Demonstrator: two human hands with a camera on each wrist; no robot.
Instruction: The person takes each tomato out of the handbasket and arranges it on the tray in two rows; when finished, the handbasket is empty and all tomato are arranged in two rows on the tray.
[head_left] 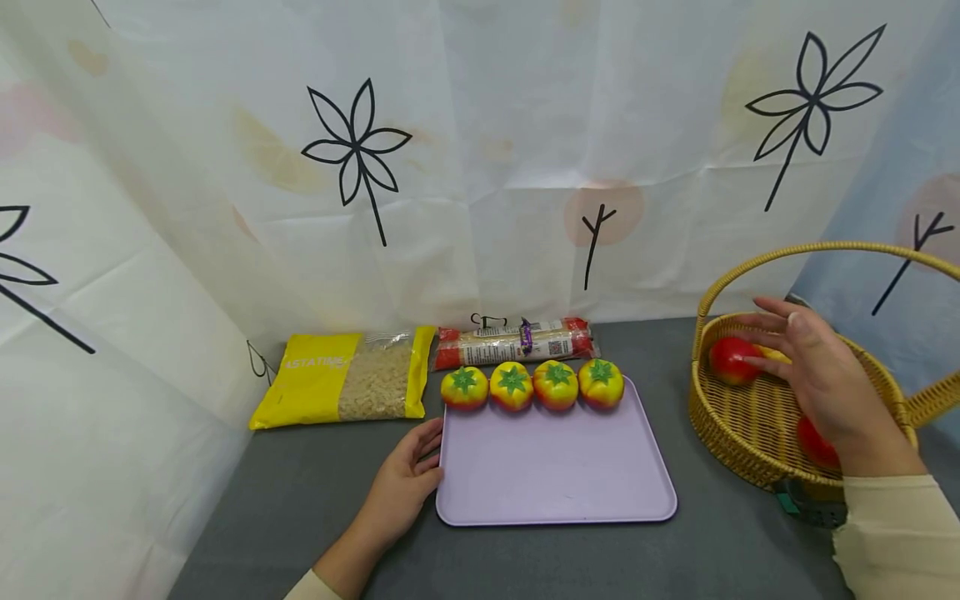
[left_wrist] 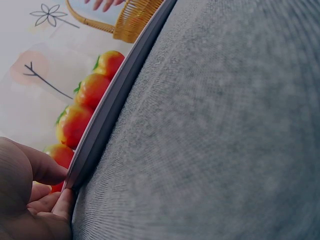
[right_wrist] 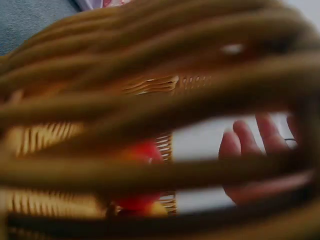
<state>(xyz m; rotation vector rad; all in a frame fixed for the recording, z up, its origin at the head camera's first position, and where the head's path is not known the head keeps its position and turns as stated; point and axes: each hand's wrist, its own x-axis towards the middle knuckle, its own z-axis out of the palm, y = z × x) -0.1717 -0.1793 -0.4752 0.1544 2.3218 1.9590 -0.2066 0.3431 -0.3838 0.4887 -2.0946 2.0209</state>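
A lilac tray (head_left: 555, 467) lies flat, with a row of several yellow-and-red tomatoes (head_left: 557, 385) with green tops along its far edge. At the tray's left edge is my left hand (head_left: 401, 479); its thumb and fingers grip the rim, as the left wrist view shows close up. My right hand (head_left: 825, 383) hovers over the wicker basket (head_left: 708, 417), fingers extended and holding nothing. A round red fruit (head_left: 735, 360) sits inside near the fingertips. Another red fruit (head_left: 816, 442) is partly hidden under the hand. In the right wrist view, blurred wicker strands cover much of the scene.
A yellow bag of grains (head_left: 337, 379) lies left behind the tray. Behind the tomatoes is a red-and-clear packet (head_left: 517, 343). The basket's tall handle (head_left: 817, 247) arches over its opening. A patterned white cloth (head_left: 480, 200) hangs behind the grey table (head_left: 315, 492).
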